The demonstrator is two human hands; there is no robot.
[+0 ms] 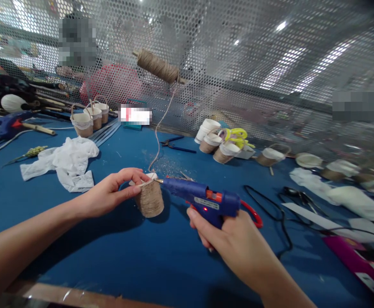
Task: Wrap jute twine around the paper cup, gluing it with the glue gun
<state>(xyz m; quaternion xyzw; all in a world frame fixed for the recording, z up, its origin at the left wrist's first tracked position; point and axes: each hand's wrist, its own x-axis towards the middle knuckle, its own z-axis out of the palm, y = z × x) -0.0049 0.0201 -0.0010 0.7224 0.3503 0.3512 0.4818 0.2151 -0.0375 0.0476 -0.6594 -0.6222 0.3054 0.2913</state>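
Note:
My left hand point(119, 188) pinches the rim of a small cup wrapped in brown twine point(150, 200), which tilts a little above or on the blue table. My right hand point(227, 233) is wrapped round the handle of a blue glue gun point(187, 190), a red light glowing on its side. The gun's metal tip meets the cup's rim at the right. From that rim a strand of twine point(157, 137) runs up to a twine spool point(158, 66) on a stick at the mesh screen. My fingers hide part of the cup's white inside.
White cloth point(69, 162) lies at the left, near several small twine buckets point(82, 125) and another glue gun point(12, 124). Pliers point(179, 145) rest behind the cup. More cups point(227, 152) and yellow-handled scissors point(236, 136) stand back right. A black cord point(281, 218) loops at the right.

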